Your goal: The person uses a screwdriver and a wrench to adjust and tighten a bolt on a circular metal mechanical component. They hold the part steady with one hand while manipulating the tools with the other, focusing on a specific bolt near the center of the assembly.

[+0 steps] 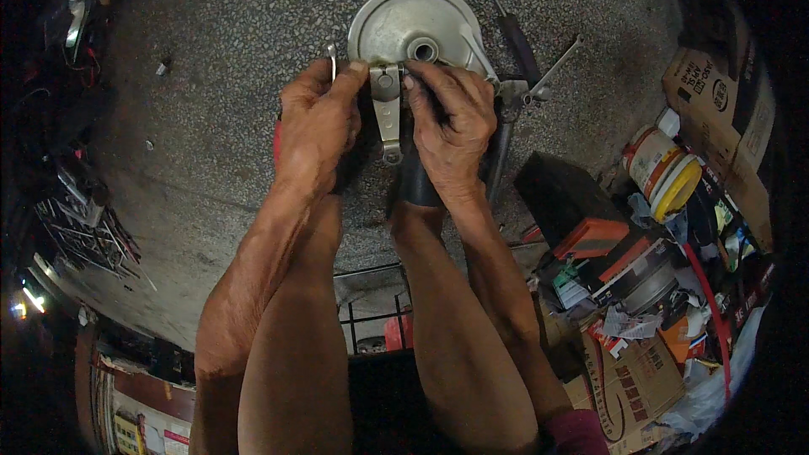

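Note:
A round metal brake drum plate (383, 21) with a hub hole lies on the floor ahead of me. A brake arm (387, 114) stands out from its near edge, pointing toward me. My left hand (316, 118) is closed round a silver wrench (331, 52), whose end sticks up past the fingers. Its thumb rests against the upper left side of the brake arm. My right hand (455, 118) pinches with thumb and forefinger at the right side of the arm's clamp end; the small part between the fingertips is mostly hidden.
Right of the plate lie a dark-handled tool (518, 46) and a metal lever (560, 67). A black box (565, 194), a white-and-yellow tub (670, 173) and cardboard cartons (636, 383) crowd the right. Metal rods (88, 236) lie at left. My bare legs flank the work.

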Tool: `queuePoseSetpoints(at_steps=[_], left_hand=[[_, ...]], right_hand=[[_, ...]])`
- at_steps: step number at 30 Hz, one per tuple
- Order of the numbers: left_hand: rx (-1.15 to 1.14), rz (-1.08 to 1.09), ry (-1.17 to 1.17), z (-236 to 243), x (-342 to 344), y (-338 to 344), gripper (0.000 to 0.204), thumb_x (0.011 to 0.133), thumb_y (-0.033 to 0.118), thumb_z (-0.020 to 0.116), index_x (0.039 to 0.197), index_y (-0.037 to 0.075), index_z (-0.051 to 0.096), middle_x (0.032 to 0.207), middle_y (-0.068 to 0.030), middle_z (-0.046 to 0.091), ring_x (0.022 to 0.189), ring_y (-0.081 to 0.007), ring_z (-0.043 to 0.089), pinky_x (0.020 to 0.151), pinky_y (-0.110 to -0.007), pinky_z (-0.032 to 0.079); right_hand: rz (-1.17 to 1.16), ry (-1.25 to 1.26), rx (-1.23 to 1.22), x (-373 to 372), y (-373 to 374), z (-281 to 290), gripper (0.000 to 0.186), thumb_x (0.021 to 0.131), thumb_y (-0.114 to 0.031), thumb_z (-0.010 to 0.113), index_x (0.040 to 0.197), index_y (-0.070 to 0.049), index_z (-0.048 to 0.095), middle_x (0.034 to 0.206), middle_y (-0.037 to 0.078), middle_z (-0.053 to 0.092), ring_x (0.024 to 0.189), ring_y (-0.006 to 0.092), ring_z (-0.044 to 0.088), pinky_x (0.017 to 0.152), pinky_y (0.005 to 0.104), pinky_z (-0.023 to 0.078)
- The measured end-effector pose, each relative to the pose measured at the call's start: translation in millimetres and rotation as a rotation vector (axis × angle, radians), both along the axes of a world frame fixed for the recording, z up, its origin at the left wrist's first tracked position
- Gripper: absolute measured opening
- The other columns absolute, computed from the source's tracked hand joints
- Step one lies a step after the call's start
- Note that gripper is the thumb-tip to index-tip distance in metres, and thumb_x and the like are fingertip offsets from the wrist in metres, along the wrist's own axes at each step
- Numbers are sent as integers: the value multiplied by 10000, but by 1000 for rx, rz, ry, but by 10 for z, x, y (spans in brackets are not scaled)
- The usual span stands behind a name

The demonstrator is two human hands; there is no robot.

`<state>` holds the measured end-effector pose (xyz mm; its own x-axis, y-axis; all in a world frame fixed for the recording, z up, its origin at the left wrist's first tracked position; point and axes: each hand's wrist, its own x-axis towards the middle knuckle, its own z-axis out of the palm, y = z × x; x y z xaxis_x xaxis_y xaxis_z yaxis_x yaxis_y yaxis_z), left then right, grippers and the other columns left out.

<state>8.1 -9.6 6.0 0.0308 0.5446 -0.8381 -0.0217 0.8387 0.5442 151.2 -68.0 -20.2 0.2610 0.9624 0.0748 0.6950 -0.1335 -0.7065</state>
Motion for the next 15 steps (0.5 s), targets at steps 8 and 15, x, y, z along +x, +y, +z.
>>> queuePoseSetpoints(at_steps=[8,15], left_hand=[[41,29,-27,-31,9,-8,181,962,242,646,919,66,642,580,61,500,452,-30,399,406,-219,274],[-1,-16,27,-46,3,0,171,958,242,653,933,73,654,604,59,525,450,-27,411,394,-215,273]], right_hand=[[-7,-9,-7,15,-12,9,254,782,-86,758,1033,-118,732,945,60,692,928,269,621,848,416,439],[-10,8,0,-7,6,8,248,783,-98,764,1028,-111,733,946,64,693,923,266,624,854,413,437]])
